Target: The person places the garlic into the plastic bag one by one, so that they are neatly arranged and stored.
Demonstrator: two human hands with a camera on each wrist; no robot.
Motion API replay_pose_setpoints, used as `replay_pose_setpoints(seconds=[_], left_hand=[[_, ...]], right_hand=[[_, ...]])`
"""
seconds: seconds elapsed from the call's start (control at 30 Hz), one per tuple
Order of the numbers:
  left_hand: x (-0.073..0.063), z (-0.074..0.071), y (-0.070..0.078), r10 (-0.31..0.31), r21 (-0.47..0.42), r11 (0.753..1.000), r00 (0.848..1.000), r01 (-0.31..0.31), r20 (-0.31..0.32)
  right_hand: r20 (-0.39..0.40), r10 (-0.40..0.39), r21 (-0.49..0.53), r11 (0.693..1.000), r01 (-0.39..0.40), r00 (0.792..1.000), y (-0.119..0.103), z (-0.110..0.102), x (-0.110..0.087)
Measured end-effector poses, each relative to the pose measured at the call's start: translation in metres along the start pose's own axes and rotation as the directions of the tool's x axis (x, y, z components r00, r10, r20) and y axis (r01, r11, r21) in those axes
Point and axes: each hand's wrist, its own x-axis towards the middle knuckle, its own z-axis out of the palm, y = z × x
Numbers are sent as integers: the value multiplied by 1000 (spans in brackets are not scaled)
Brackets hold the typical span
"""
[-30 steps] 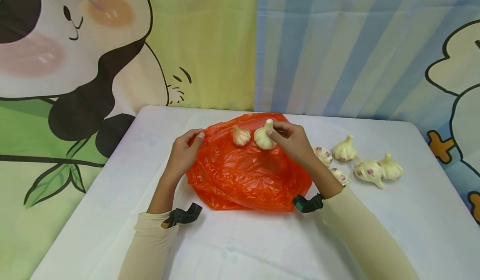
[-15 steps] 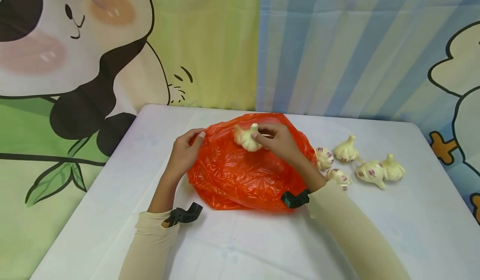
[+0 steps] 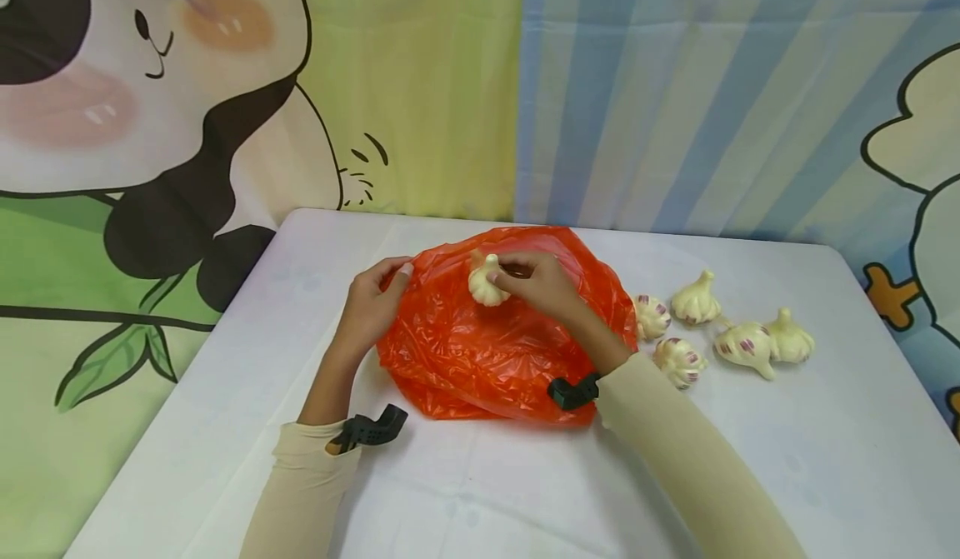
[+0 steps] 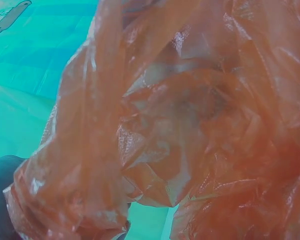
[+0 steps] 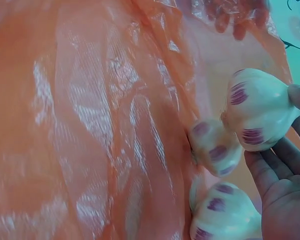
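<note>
A red plastic bag point(image 3: 510, 342) lies crumpled on the table with its mouth spread. At its upper left edge my left hand point(image 3: 371, 305) pinches the rim between thumb and fingers. My right hand point(image 3: 542, 284) holds a pale garlic bulb point(image 3: 489, 282) by thumb and fingertips, over the bag's opening. In the right wrist view this garlic bulb point(image 5: 260, 110) shows purple marks. Below it, two more garlic bulbs, an upper one point(image 5: 216, 146) and a lower one point(image 5: 225, 215), lie inside the bag. Red film fills most of the left wrist view.
Right of the bag, several garlic bulbs lie on the white table point(image 3: 465, 501): one upright point(image 3: 695, 299), a purple-marked one point(image 3: 678, 362) in front, and a touching pair with a spotted bulb point(image 3: 744, 346). A printed curtain point(image 3: 420, 84) hangs behind.
My right hand has carried the garlic bulb leftward and slightly down over the bag, now covering most of the bulb behind it. The left hand keeps its pinch on the rim.
</note>
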Motion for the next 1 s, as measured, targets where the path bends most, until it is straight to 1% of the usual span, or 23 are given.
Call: replay_pose_setpoints(seconds=[0.13,0.27,0.5,0.77,0.8,1.0], left_hand=[[-1,-1,1,2,-2,1000,1000,-2,-2],[-2,-1,1,7,-7,1000,1000,-7,-5],[0,1,3,8,2,1000,1000,-8,-1],[-1,3,5,-1,9,1000,1000,1,1],[-1,3,5,-3,7,1000,1000,3,2],[-1,3,4,1,3,1000,1000,-1,4]], right_hand=[[37,-2,7,1000,2,999,2,8,2],[67,13,11,1000,-14,998,5,15,2],[114,15,-17,1000,-13,993,13,25,2],[179,8,31,999,-14,984,19,34,2],[186,9,30,999,-15,983,14,34,1],[177,-4,12,1000,2,984,15,37,3]])
